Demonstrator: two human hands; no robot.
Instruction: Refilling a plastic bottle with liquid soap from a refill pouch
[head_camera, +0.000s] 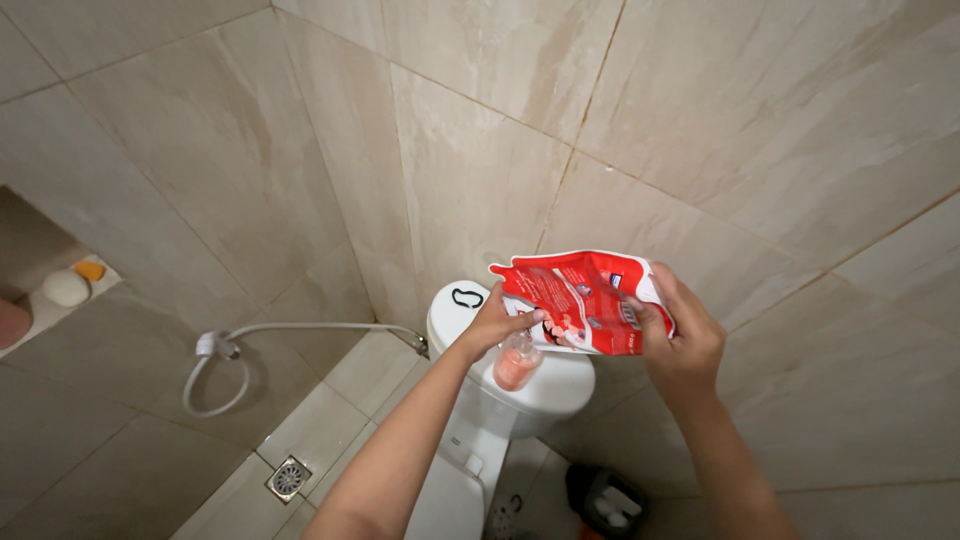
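Note:
A red and white refill pouch (585, 298) is tilted sideways above the white toilet tank (560, 385). My right hand (680, 340) grips the pouch's right end. My left hand (493, 322) holds the pouch's lower left corner, right over the neck of a small clear bottle (517, 363) with pinkish-orange liquid in its lower half. Whether my left hand also grips the bottle is hard to tell. The bottle seems to stand on the tank lid.
Beige tiled walls meet in a corner behind the toilet. A white spray hose (225, 350) hangs on the left wall. A floor drain (288, 478) lies below it. A wall niche (60, 290) holds soap-like items. A dark object (605, 497) sits on the floor at the right.

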